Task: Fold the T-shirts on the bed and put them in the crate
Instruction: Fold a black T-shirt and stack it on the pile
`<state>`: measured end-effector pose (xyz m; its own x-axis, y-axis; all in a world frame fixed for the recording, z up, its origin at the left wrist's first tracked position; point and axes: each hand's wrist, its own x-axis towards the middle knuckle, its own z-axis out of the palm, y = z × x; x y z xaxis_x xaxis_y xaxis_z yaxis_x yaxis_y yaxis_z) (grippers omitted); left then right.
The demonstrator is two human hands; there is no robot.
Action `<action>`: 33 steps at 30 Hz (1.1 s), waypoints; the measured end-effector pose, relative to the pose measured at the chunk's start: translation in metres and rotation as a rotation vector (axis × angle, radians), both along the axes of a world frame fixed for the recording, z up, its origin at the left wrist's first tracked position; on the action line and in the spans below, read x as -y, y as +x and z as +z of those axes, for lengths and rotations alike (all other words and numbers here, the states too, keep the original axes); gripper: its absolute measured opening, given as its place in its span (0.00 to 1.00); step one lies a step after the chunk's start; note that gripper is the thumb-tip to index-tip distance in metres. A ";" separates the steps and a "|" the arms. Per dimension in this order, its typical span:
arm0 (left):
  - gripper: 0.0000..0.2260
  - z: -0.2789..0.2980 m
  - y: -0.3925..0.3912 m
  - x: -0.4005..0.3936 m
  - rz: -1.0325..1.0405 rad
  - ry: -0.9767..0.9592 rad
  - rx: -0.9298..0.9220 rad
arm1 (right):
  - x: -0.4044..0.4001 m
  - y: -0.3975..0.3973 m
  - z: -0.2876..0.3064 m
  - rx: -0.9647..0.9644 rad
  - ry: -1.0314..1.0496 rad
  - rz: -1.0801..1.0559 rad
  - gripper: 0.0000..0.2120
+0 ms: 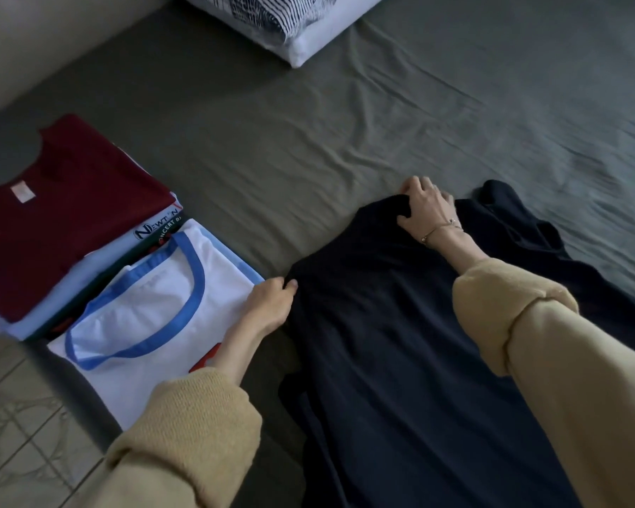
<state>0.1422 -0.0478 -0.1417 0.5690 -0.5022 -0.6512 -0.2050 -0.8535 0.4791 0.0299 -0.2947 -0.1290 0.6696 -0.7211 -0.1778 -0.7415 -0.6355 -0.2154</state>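
**A:** So, where is the shirt being folded, and what are the hands doing?

**B:** A dark T-shirt (400,342) lies spread lengthwise on the bed (272,141), in front of the person. The left hand (268,306) pinches the shirt's left edge between thumb and curled fingers. The right hand (424,210) grips a bunch of cloth at the far end, fingers curled into the fabric. Both arms wear rolled yellow sleeves.

**A:** And the other shirts?

**B:** To the left sits a folded stack: a white shirt with blue collar (143,317) nearest, a maroon shirt (59,210) farther back. No crate is in view.

**A:** How should this fold go?

**B:** Probably best to pull the cloth taut between both hands, smooth the wrinkles first, then carry the left edge over evenly so that side lands straight.
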 end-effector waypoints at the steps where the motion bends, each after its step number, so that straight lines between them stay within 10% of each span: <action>1: 0.19 -0.001 0.000 0.000 -0.013 0.014 -0.038 | 0.001 0.000 0.001 -0.067 -0.054 -0.039 0.21; 5: 0.20 0.001 0.002 0.005 -0.036 0.084 -0.128 | 0.012 0.002 0.008 -0.251 -0.134 -0.092 0.12; 16: 0.09 -0.004 0.012 0.005 0.257 0.031 -0.388 | 0.017 0.013 -0.001 0.075 0.059 -0.142 0.13; 25: 0.09 0.018 0.003 0.002 0.059 0.024 -0.284 | -0.076 -0.005 0.009 0.364 0.132 0.071 0.10; 33: 0.35 0.032 -0.019 -0.023 -0.071 -0.021 -0.245 | -0.213 -0.062 0.022 0.260 0.589 -0.077 0.05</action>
